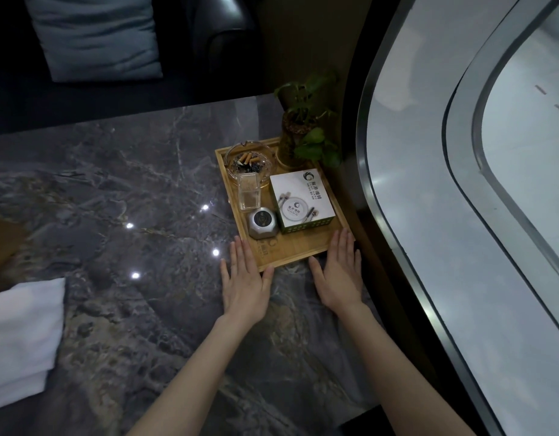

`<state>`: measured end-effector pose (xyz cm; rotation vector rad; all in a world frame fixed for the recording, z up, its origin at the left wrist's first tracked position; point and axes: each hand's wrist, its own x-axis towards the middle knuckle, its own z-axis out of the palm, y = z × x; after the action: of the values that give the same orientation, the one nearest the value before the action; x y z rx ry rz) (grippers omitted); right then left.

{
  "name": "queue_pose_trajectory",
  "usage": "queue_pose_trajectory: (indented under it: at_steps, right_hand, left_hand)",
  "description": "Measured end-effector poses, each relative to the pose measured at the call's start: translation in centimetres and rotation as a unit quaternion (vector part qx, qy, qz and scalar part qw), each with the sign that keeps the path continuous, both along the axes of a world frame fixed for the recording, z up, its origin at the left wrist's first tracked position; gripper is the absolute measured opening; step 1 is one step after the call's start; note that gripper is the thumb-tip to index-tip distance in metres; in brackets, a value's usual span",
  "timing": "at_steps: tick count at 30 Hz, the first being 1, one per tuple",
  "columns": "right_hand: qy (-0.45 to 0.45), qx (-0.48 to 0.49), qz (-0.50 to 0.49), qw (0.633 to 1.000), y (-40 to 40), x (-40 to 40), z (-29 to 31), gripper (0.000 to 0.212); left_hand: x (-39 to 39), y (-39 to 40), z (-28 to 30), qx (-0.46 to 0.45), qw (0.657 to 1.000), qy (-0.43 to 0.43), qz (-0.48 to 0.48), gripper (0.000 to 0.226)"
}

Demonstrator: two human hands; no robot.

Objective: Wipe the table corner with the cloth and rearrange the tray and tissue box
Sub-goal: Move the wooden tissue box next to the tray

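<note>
A wooden tray [298, 250] sits at the far right corner of the grey marble table [130, 199]. On the tray stands a white tissue box [300, 196] with a green logo. My left hand [245, 278] lies flat with fingers apart, its fingertips touching the tray's near left corner. My right hand [339, 275] lies flat too, fingers over the tray's near right corner. Neither hand holds anything. A folded white cloth [23, 338] rests on the table at the near left, apart from both hands.
The tray also carries a glass ashtray [250, 160] with cigarette butts, a clear holder [249, 193], a small silver device [262, 222] and a potted plant [303, 136]. A curved window [460, 184] runs along the right. A dark sofa with a blue cushion [92, 33] stands behind the table.
</note>
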<state>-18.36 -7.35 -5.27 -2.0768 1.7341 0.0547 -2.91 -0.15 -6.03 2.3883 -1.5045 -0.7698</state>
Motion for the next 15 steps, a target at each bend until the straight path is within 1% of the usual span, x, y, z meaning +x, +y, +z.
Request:
queue_pose_trajectory:
  at_steps: [4,7,10,12,13,15]
  right_hand:
    - [0.045,0.017,0.002,0.999,0.0,0.7,1.1,0.075]
    - [0.081,0.031,0.035,0.996,0.3,1.9,2.3,0.074]
    - [0.111,0.057,0.079,0.989,1.4,4.0,3.5,0.071]
    - [0.127,0.068,0.101,0.984,2.3,5.8,4.6,0.062]
    - [0.122,0.065,0.114,0.984,2.6,6.7,5.2,0.054]
    - [0.08,0.057,0.139,0.985,3.3,8.7,6.6,0.04]
  left_hand:
    - [1.1,-0.1,0.8,0.028,0.998,0.022,-0.042,0.071]
    - [2.7,-0.3,1.9,0.035,0.996,0.041,-0.073,0.066]
    - [4.6,-0.3,3.2,0.031,0.989,0.12,-0.076,0.049]
    - [5.7,0.4,4.4,0.024,0.989,0.129,-0.064,0.039]
    - [6.3,0.8,5.0,0.008,0.991,0.127,-0.05,0.037]
    - [8.0,1.8,6.5,-0.031,0.991,0.133,-0.01,0.036]
